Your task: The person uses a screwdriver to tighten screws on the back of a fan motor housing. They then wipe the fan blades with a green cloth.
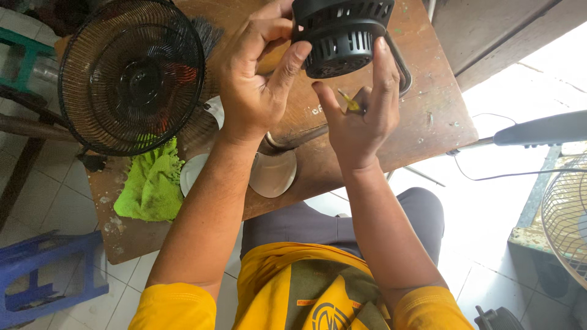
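Observation:
My left hand (254,70) grips a black vented fan motor housing (341,33) from its left side, thumb pressed on the slotted shell, holding it up above the wooden table (428,116). My right hand (361,110) is just below and right of the housing, index finger raised against its side, with a small yellow-handled tool (351,102) tucked in the curled fingers.
A black wire fan guard (131,73) lies on the table's left part, beside a green cloth (153,180) and pale translucent fan blades (272,174). A blue plastic stool (46,275) stands on the tiled floor at lower left. Another fan grille (565,214) is at the right.

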